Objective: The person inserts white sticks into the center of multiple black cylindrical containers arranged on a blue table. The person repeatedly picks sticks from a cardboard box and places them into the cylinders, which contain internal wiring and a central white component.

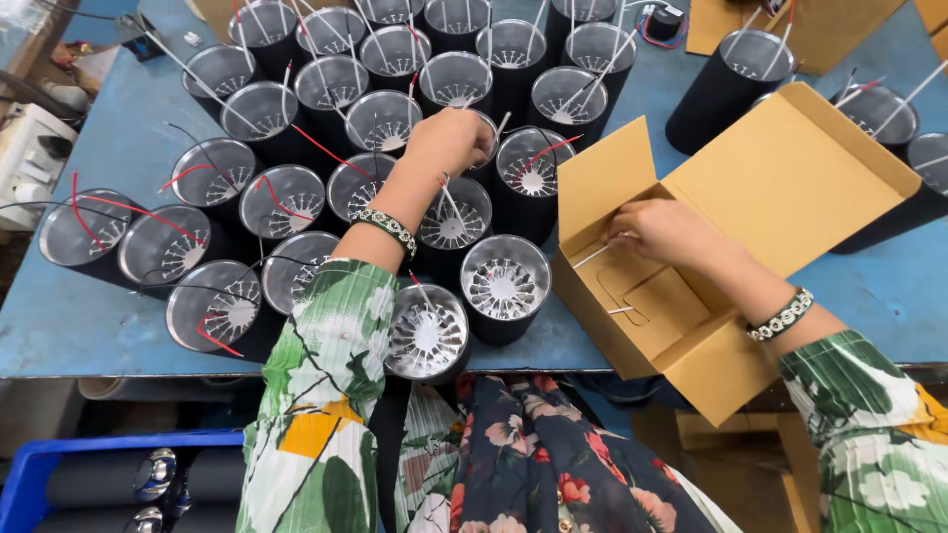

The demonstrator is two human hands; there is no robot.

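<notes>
A person leans over a blue table (pixel 89 316), and the left hand (pixel 449 141) reaches up into the middle of the frame, closed loosely over the rim of one black can (pixel 491 148) in a big cluster. The fingers are curled down, but I cannot tell how firmly they grip, since the hand hides most of that can. All around it stand more cans (pixel 286 202), each black outside with a shiny metal lining and a finned disc at the bottom; red wires (pixel 118 209) and white wires (pixel 449 202) poke out of many of them. The cluster fills the upper left and centre of the frame, and the nearest can (pixel 427 332) sits at the table's front edge, just beside the left sleeve (pixel 326 345).

The right hand (pixel 664 229) is right of centre, inside an open cardboard box (pixel 790 178) that rests on the table edge with its flaps spread. Its fingers pinch together around a thin white wire (pixel 595 255) lying against the box's inner wall. A beaded bracelet (pixel 783 316) circles that wrist. A few more cans (pixel 736 74) stand behind the box at upper right. At lower left, below the table, a blue crate (pixel 39 474) holds dark cylinders.
</notes>
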